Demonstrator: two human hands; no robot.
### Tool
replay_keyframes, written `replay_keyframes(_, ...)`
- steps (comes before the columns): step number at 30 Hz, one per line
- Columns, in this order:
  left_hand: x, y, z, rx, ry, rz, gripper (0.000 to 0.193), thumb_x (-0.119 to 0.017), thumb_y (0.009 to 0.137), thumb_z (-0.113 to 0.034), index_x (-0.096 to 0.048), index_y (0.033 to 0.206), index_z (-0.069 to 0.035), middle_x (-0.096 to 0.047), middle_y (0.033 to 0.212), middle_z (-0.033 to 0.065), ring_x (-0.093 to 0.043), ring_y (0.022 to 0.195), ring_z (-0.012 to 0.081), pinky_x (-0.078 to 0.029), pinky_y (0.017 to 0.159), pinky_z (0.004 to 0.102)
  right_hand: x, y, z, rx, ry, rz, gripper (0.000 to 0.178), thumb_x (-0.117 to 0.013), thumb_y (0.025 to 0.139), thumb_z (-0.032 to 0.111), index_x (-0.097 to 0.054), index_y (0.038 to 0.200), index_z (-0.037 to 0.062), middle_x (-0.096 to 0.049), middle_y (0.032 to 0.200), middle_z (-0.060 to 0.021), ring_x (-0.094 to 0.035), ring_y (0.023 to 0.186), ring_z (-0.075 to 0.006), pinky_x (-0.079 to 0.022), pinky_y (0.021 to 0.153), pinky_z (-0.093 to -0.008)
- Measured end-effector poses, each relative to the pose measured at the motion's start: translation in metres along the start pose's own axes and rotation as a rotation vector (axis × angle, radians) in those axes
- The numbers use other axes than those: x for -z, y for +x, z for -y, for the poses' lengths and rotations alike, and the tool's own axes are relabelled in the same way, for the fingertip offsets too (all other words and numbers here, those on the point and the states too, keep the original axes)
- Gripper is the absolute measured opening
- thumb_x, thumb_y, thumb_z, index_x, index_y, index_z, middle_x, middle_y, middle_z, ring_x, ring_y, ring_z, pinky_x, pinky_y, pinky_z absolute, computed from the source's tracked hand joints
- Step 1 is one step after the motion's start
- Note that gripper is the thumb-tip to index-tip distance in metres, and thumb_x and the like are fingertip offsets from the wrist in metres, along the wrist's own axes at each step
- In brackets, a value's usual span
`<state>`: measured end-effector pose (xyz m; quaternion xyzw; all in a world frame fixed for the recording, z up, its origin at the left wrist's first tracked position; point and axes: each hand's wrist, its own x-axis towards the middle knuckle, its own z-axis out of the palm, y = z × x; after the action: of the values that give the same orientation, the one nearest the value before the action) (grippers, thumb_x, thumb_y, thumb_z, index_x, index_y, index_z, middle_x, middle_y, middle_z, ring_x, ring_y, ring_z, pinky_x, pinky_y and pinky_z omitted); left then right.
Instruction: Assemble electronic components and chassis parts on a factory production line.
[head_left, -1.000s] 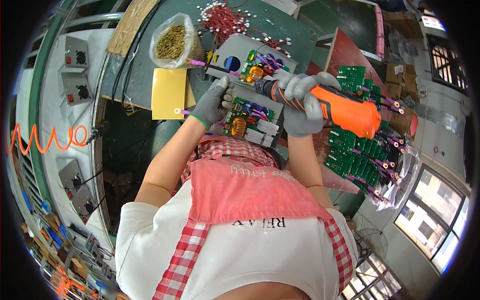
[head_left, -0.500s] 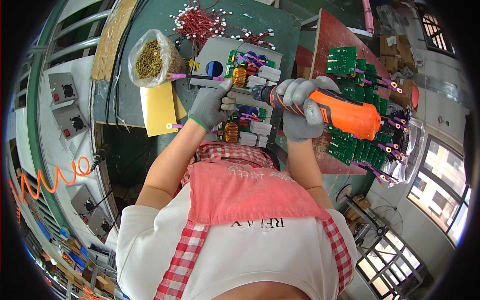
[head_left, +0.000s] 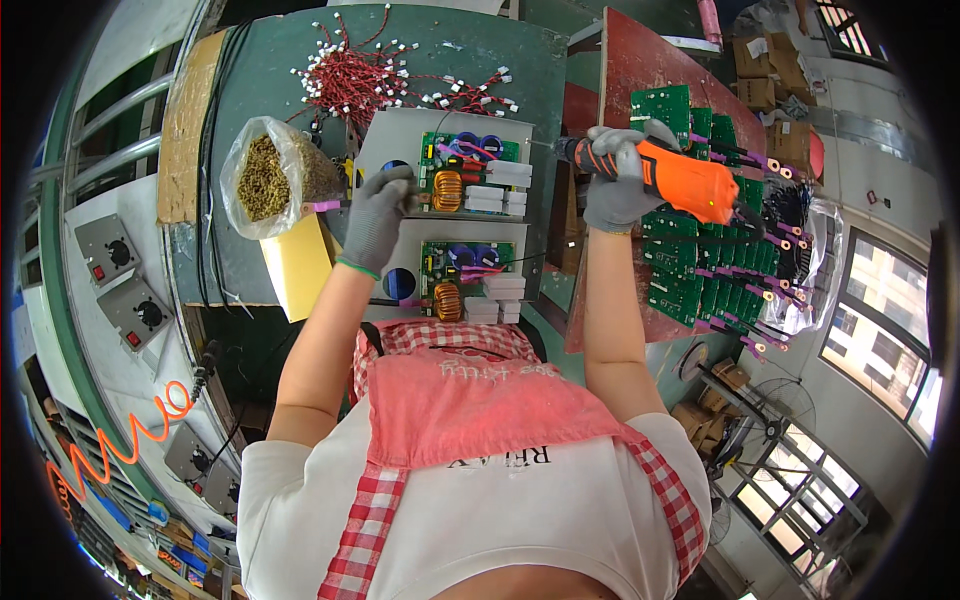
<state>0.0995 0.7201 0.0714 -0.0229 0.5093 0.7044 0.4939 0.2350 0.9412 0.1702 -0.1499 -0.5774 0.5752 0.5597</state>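
Observation:
My right hand (head_left: 612,205), in a grey glove, is wrapped round an orange and black power screwdriver (head_left: 700,187). The tool's tip points left, just past the right edge of the upper metal plate (head_left: 385,133). On that plate sits a green circuit board (head_left: 429,160) with a copper coil, blue round parts and white blocks. My gloved left hand (head_left: 376,222) is over the plate's left part, fingers curled together; whatever they pinch is too small to make out. Nearer me lies a second plate with a similar circuit board (head_left: 430,262).
A clear bag of small brass-coloured pieces (head_left: 262,180) stands left, beside yellow sheets (head_left: 290,278). Red wires with white connectors (head_left: 355,80) are heaped at the back. Several green boards (head_left: 675,285) with purple-ended leads cover the reddish table (head_left: 625,75) on the right.
The screwdriver has drawn back rightward from the upper board. My left hand has moved left, away from the coil, uncovering the lower board. The whole view has shifted slightly.

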Motion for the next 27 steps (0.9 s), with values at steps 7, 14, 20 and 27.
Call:
replay_keyframes(7, 0.023, 0.016, -0.001, 0.032, -0.271, -0.157, 0.032, -0.035, 0.091, 0.003, -0.04, 0.121, 0.015, -0.057, 0.111, 0.0235, -0.062, 0.099, 0.0261, -0.053, 0.087, 0.0303, 0.007, -0.002, -0.022, -0.053, -0.038, -0.006, 0.044, -0.056, 0.075, -0.001, -0.04, 0.115, 0.0001, -0.059, 0.07, -0.0085, -0.059, 0.063, -0.0183, -0.054, 0.073, -0.0413)
replay_keyframes(14, 0.027, 0.021, 0.009, 0.006, -0.206, -0.179, 0.03, -0.036, 0.097, -0.003, -0.039, 0.122, 0.013, -0.057, 0.11, 0.0228, -0.063, 0.097, 0.0257, -0.055, 0.085, 0.029, 0.009, 0.0, -0.03, -0.083, -0.027, -0.015, 0.04, -0.057, 0.075, -0.002, -0.042, 0.112, 0.0007, -0.059, 0.069, -0.0086, -0.059, 0.062, -0.0179, -0.054, 0.071, -0.0408)
replay_keyframes(20, 0.034, 0.024, 0.017, -0.03, -0.144, -0.158, 0.028, -0.038, 0.098, -0.006, -0.042, 0.121, 0.01, -0.059, 0.104, 0.0194, -0.064, 0.091, 0.0214, -0.055, 0.078, 0.0255, 0.009, 0.009, -0.041, -0.173, 0.018, 0.118, 0.032, -0.056, 0.074, -0.001, -0.046, 0.105, 0.0, -0.059, 0.067, -0.0097, -0.058, 0.06, -0.0192, -0.054, 0.069, -0.0438)
replay_keyframes(27, 0.037, 0.024, 0.027, -0.062, -0.172, -0.193, 0.027, -0.04, 0.098, -0.008, -0.044, 0.12, 0.008, -0.06, 0.104, 0.0187, -0.064, 0.088, 0.0206, -0.056, 0.074, 0.026, -0.004, 0.019, -0.043, -0.352, -0.111, 0.103, 0.018, -0.058, 0.076, -0.003, -0.052, 0.092, 0.0015, -0.057, 0.064, -0.0078, -0.057, 0.057, -0.0179, -0.053, 0.063, -0.0386)
